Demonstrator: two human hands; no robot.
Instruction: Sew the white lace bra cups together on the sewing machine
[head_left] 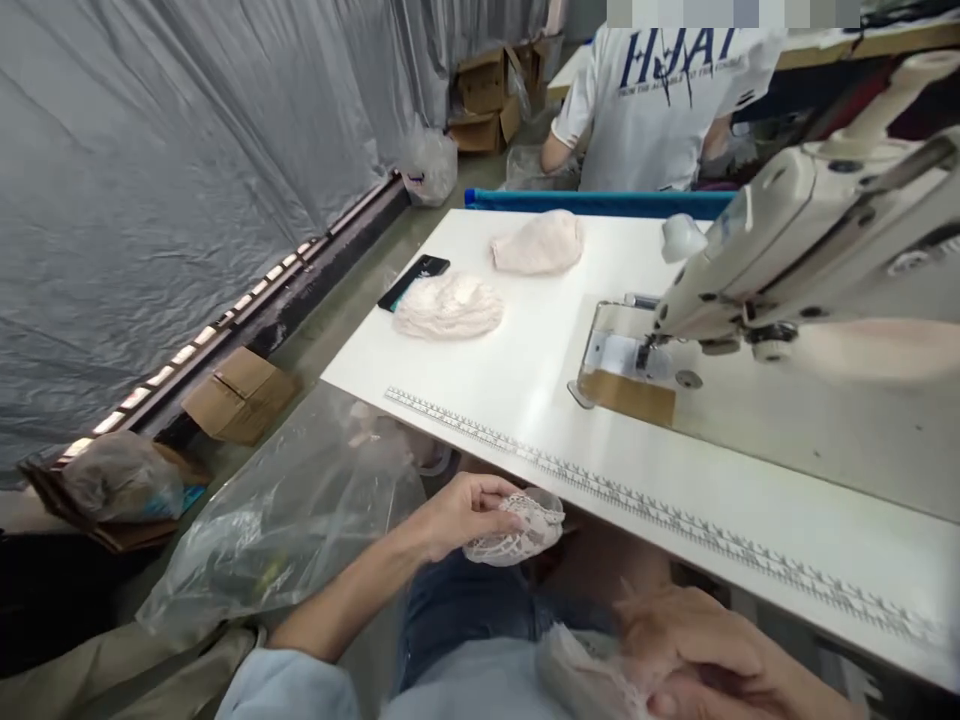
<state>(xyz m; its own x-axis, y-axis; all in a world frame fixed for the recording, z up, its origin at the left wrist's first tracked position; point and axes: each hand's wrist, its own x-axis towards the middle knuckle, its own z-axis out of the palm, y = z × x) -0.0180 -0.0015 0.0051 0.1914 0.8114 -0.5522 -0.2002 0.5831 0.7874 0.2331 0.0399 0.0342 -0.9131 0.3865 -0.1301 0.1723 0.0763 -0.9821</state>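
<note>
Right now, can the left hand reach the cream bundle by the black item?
Probably yes: the left hand holds a lace piece, but only the table edge and ruler strip seem to lie between it and the cream bundle.

White openwork lace (514, 540); cream pile (450, 308); pale-blue sleeve (289, 688); white tabletop (487, 385), black ruler markings (555, 465).

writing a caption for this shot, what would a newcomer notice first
The bulky sewing machine at the right of the table likely catches the eye first. Two pale fabric bundles lie toward its far left. Just in front of its near edge, the left hand holds white lace.
</note>
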